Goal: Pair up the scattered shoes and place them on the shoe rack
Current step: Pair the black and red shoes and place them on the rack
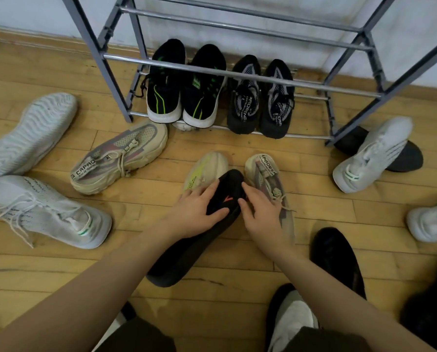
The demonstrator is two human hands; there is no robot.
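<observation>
**A:** Head cam has both hands on the black shoe (199, 240) on the floor, just short of the rack (237, 74). Left hand (197, 214) lies over its upper, right hand (260, 214) at its right edge. Fingers curled narrow around it, but a real clamp? Can't tell, palms hide the contact.

**B:** Risk?

**A:** Two beige shoes (207, 168) sit right past the fingertips. Push forward and the toe shoves them. Loose hold could also let the heel drop.

**B:** Pointing where?

**A:** Long axis runs diagonal: toe up-right beyond the fingers toward the rack, heel down-left under the left wrist.
</observation>
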